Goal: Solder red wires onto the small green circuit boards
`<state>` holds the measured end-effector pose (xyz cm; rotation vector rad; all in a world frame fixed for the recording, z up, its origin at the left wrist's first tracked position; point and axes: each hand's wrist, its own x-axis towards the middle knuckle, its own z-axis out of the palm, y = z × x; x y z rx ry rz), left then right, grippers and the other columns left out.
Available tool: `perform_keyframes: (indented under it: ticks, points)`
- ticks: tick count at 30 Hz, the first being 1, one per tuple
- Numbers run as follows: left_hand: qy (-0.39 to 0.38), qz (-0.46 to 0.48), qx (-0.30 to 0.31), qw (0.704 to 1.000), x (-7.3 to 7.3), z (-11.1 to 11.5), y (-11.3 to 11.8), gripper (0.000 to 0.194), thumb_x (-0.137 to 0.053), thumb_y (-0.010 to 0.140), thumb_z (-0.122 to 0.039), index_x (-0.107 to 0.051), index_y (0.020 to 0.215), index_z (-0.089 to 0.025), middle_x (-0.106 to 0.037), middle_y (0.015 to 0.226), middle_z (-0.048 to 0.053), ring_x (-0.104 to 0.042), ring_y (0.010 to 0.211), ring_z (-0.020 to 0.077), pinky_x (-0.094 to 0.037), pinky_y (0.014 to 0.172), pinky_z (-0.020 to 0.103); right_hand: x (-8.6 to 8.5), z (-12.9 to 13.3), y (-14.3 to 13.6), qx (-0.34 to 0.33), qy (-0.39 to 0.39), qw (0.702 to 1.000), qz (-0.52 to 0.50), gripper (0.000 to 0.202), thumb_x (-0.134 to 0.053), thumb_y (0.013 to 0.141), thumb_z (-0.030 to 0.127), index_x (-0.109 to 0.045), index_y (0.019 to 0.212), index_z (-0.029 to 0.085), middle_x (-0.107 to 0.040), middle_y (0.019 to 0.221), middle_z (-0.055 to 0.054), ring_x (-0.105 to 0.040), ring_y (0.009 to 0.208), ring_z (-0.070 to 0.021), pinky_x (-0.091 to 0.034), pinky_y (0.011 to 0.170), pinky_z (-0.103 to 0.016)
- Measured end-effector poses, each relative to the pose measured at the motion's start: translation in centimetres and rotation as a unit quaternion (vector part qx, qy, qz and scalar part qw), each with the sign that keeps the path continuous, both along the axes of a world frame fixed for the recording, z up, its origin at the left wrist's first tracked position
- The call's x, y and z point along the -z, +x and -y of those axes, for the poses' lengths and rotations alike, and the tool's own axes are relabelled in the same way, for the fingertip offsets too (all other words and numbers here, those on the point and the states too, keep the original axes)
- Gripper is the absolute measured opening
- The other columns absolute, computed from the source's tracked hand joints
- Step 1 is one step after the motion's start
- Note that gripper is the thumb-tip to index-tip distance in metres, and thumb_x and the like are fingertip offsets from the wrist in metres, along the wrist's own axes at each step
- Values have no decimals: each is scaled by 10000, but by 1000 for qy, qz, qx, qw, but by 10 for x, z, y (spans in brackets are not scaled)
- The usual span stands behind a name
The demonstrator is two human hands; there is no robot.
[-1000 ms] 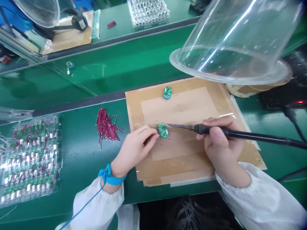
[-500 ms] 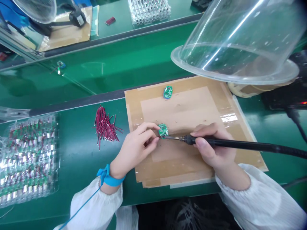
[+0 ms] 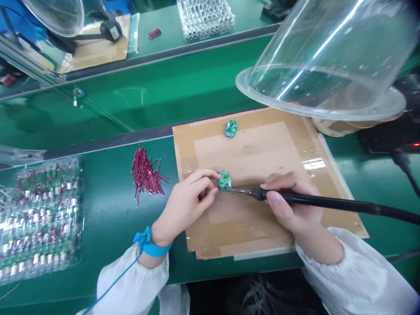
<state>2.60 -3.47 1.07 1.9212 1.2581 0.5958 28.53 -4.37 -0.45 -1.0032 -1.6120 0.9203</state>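
Observation:
A small green circuit board lies on the cardboard mat. The fingertips of my left hand are at its left edge, index finger on the upper corner, thumb and another finger bent together near the lower corner. Anything thin pinched between them is too small to make out. In my right hand is a black soldering iron, gripped like a pen. Its metal tip meets the lower edge of the board. A second green board rests farther back on the mat.
Dark red wires are heaped left of the mat. A clear tray of assembled parts stands at far left. Overhead at right hangs a transparent hood. Another tray sits on the shelf behind. A blue wrist strap trails a cord.
The whole view has shifted slightly downward. Both hands, the board and the soldering iron keep nearly the same positions relative to each other.

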Motion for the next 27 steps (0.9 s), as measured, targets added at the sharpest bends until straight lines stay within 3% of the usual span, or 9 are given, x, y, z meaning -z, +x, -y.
perform_keyframes:
  ticks: [27]
  points:
    - [-18,-4,1,1000,-2,-3,-2,160,-589,982,-179,-566,824,-188,-638,1277,-52,-433,627,59,-392,648,266,1,0,1,-18,-4,999,27,168,-654,891,142,-642,1022,246,-654,813,-29,-644,678,-177,-500,585,-339]
